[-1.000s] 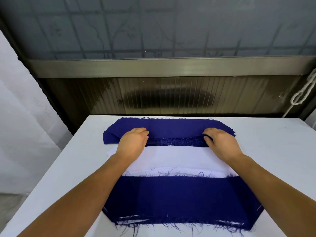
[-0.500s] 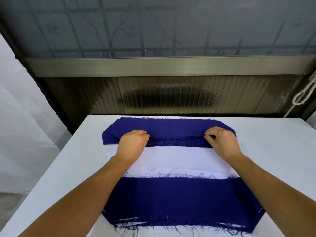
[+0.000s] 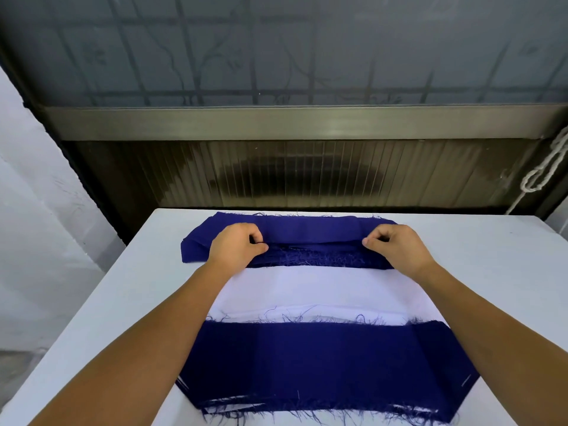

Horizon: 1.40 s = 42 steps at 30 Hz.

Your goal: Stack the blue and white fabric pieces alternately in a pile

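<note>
White worktop (image 3: 479,259) below a frosted window carries three fabric stacks: a blue pile (image 3: 310,230) farthest, white pieces (image 3: 310,290) in the middle, a blue piece (image 3: 322,364) nearest. Left hand (image 3: 235,245) and right hand (image 3: 396,245) pinch the far pile's near edge with curled fingers (image 3: 373,241).

Count on table (image 3: 491,256), one. Blue fabric groups visible: two. The far blue pile (image 3: 307,230) shows several layers at its frayed edge; the exact number cannot be told. The near blue piece (image 3: 322,364) shows as one sheet on top, with white showing under its front edge. White fabric (image 3: 307,290): one band visible between the blue groups; layers not countable. Hands: two, left hand (image 3: 235,245) and right hand (image 3: 396,245). One rope (image 3: 544,173) hangs at right.
</note>
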Tool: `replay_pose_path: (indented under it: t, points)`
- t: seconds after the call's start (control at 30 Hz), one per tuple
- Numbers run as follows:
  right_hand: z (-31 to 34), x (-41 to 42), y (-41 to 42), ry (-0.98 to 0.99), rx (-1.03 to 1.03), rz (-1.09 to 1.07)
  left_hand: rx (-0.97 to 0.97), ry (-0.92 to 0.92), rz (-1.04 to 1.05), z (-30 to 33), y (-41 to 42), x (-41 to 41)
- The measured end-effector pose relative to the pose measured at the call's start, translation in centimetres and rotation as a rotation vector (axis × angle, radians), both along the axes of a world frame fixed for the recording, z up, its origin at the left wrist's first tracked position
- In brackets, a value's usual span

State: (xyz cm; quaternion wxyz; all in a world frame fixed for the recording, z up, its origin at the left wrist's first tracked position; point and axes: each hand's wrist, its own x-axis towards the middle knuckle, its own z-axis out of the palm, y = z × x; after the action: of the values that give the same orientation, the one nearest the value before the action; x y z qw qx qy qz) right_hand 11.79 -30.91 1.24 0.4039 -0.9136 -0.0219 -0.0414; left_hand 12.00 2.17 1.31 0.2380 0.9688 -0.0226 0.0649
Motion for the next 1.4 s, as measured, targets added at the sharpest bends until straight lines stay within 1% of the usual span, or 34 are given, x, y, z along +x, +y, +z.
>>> replay_pose_path:
  t: [0.07, 0.13, 0.23, 0.33, 0.4, 0.53, 0.6, 0.67, 0.73, 0.87, 1.0, 1.07, 1.13, 1.23, 1.3, 1.37, 1.4]
  points:
    - [0.2, 0.1, -0.2, 0.039, 0.046, 0.018, -0.034, 0.039, -0.033, 0.3, 0.1, 0.3]
    - [0.3, 0.2, -0.2, 0.062, 0.05, 0.021, -0.039, 0.06, -0.053, 0.5, 0.0, 0.4]
    - [0.6, 0.5, 0.0, 0.08, -0.014, 0.02, -0.007, 0.064, -0.057, 0.6, -0.1, 0.6]
    - [0.7, 0.6, 0.3, 0.072, -0.158, 0.021, 0.01, 0.061, -0.057, 0.6, -0.1, 0.8]
    - [0.6, 0.6, 0.4, 0.061, -0.219, 0.019, 0.021, 0.062, -0.051, 0.6, 0.0, 0.8]
    - [0.4, 0.4, 0.7, 0.042, -0.195, 0.003, 0.015, 0.084, -0.019, 0.6, -0.3, 0.9]
    - [0.6, 0.4, 0.9, 0.039, -0.193, -0.002, 0.078, 0.081, 0.0, 0.8, -0.8, 0.9]
    - [0.6, 0.4, 1.1, 0.032, -0.186, -0.015, 0.184, 0.055, 0.003, 0.7, -1.5, 0.9]
    - [0.6, 0.4, 1.1, 0.027, -0.187, -0.018, 0.243, 0.009, -0.003, 0.4, -1.8, 1.0]
    - [0.2, 0.3, 0.8, 0.038, -0.171, 0.016, 0.238, -0.062, 0.047, -0.3, -0.7, 0.9]
    - [0.1, 0.2, 1.0, 0.016, -0.218, 0.038, 0.262, -0.114, 0.105, -0.4, 1.5, 0.3]
    - [0.2, -0.2, 1.3, -0.013, -0.221, 0.023, 0.255, -0.136, 0.099, -0.1, 2.1, 0.0]
    - [0.6, -1.0, 1.6, -0.091, -0.226, -0.018, 0.251, -0.198, 0.091, 0.4, 2.6, -0.7]
    - [1.7, -3.5, 1.6, -0.275, -0.243, -0.056, 0.239, -0.338, 0.033, 1.8, 3.2, -2.9]
    - [2.6, -5.7, 1.3, -0.34, -0.238, -0.028, 0.244, -0.408, -0.034, 2.8, 3.6, -4.8]
    - [3.4, -8.3, 0.5, -0.286, -0.197, 0.02, 0.214, -0.417, -0.1, 3.7, 4.3, -7.0]
    - [3.8, -9.7, 0.1, -0.23, -0.169, 0.045, 0.174, -0.38, -0.138, 4.0, 4.8, -8.1]
